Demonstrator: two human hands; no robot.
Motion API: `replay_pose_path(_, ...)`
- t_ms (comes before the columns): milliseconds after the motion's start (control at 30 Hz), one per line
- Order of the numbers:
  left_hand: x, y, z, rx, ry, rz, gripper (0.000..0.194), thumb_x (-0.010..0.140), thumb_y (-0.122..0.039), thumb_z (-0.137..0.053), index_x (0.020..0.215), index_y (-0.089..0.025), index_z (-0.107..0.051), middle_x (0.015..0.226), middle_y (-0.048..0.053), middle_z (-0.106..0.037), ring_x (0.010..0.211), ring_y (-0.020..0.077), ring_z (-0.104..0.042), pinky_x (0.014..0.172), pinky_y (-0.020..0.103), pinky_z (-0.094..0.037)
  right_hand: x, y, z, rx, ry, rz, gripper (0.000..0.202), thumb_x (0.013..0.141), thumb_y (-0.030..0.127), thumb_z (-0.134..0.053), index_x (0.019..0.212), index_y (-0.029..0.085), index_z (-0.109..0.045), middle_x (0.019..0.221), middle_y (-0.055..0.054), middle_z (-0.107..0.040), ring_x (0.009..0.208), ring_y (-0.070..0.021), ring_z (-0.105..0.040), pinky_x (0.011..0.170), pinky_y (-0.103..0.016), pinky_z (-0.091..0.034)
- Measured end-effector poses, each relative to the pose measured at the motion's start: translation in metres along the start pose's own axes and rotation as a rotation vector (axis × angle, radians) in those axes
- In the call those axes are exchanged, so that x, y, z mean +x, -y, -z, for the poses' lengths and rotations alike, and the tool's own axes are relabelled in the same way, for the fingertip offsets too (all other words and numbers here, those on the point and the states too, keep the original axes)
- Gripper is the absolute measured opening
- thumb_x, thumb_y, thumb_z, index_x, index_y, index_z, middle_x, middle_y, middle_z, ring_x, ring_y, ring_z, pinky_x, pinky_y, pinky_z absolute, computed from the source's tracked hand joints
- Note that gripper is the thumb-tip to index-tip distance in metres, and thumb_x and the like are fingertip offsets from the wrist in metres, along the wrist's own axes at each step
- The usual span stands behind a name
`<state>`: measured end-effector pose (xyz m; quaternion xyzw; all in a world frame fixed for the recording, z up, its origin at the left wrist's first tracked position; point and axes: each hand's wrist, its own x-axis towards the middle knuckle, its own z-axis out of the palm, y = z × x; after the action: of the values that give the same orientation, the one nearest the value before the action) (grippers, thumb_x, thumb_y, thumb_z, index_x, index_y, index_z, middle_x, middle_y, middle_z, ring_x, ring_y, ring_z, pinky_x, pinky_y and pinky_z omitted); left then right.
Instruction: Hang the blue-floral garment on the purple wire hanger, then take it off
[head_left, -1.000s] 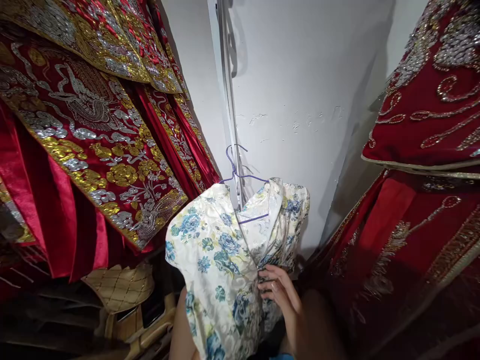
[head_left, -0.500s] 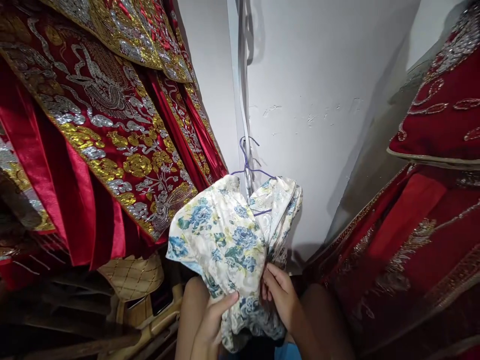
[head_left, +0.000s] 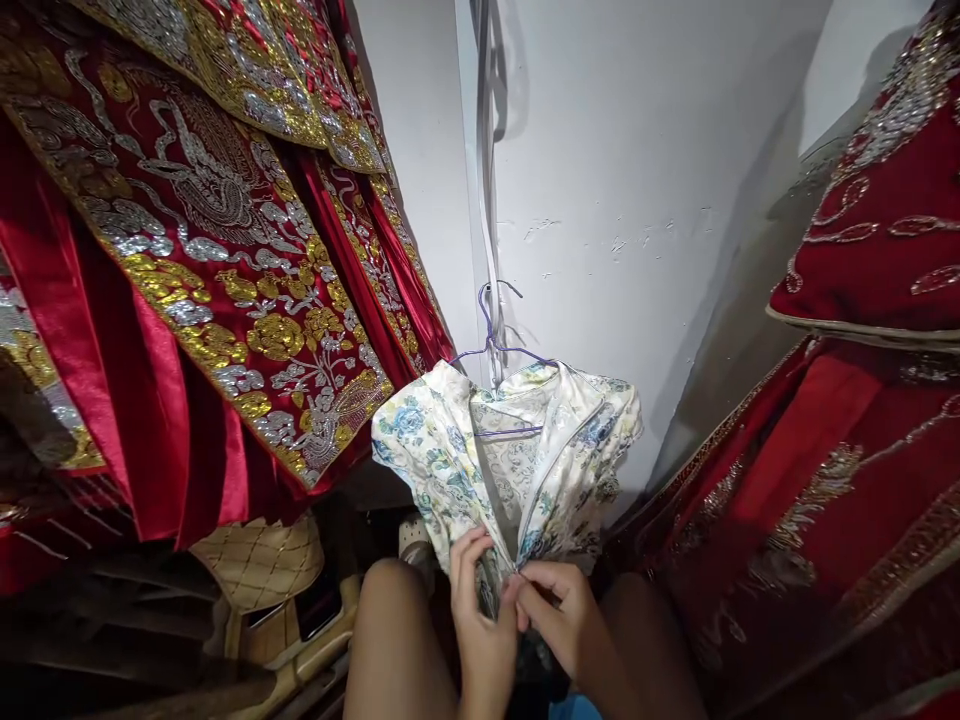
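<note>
Red costume [head_left: 877, 260] cut off at right edge, garment hem [head_left: 534, 655] hidden in shadow

No lettering, label, brand, number or sign can be read anywhere in the head view; only marks that cannot be made out as characters are shown.

Floral cloth garment [head_left: 439, 440] with faint sheen, glossy red satin [head_left: 176, 440], smooth matt white wall [head_left: 615, 150]

Bare left hand [head_left: 480, 610], bare right hand [head_left: 559, 610], bare knees [head_left: 394, 600], blue cloth [head_left: 574, 707] between.
</note>
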<state>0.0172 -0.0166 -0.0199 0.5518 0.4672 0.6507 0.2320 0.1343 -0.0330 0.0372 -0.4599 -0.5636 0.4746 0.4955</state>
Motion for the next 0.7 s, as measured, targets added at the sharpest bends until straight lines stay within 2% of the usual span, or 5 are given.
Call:
replay_pose_path(233,-0.011,-0.007,-0.011,-0.092,0.215,0.072,0.039,0.084,-0.017,-0.06,0.123,-0.019,-0.062,0.12,0.012,-0.065,0.115,0.0264,-0.061,0.102,0.038,-0.047,0.005,-0.009,0.012,-0.074,0.025,0.004,0.031,0.087,0.032,-0.059,0.066,0.016,-0.075,0.06,-0.006,-0.07,0.059,-0.0196,-0.064,0.059,-0.028,-0.046)
replay_pose_path(333,-0.01,-0.007,-0.011,-0.152,0.224,0.126,0.024,0.085,-0.018,-0.059,0.108,-0.018,-0.065,0.095,0.007,-0.067,0.088,0.0202,-0.064,0.08,0.028,-0.052,0.005,-0.007,0.011,-0.065,0.014,0.029,0.03,0.086,0.029,-0.059,0.063,0.017,-0.074,0.06,-0.006,-0.07,0.06,-0.0195,-0.064,0.06,-0.028,-0.046)
replay_pose_path(433,-0.006,-0.007,-0.013,-0.208,0.25,0.13,0.006,0.086,-0.022,-0.061,0.087,-0.017,-0.064,0.076,0.002,-0.058,0.069,0.0153,-0.055,0.063,0.023,-0.046,0.002,-0.009,0.009,-0.059,-0.02,0.028,0.029,0.085,0.031,-0.06,0.063,0.017,-0.073,0.06,-0.004,-0.067,0.059,-0.018,-0.06,0.057,-0.027,-0.042)
replay_pose_path(567,-0.001,-0.012,-0.014,-0.223,0.271,0.066,0.023,0.089,-0.027,-0.062,0.068,-0.017,-0.059,0.07,0.001,-0.052,0.066,0.0148,-0.05,0.061,0.023,-0.042,-0.001,-0.018,0.007,0.028,-0.076,0.007,0.032,0.085,0.038,-0.063,0.063,0.017,-0.07,0.054,0.0,-0.058,0.053,-0.0134,-0.048,0.052,-0.026,-0.035)
replay_pose_path(700,0.002,-0.017,-0.014,-0.25,0.283,0.087,0.028,0.09,-0.028,-0.062,0.065,-0.017,-0.057,0.068,0.001,-0.05,0.064,0.0145,-0.049,0.059,0.023,-0.041,0.0,-0.019,0.004,0.081,-0.122,0.0,0.042,0.086,0.043,-0.064,0.054,0.017,-0.061,0.049,0.001,-0.048,0.05,-0.0118,-0.041,0.051,-0.026,-0.031)
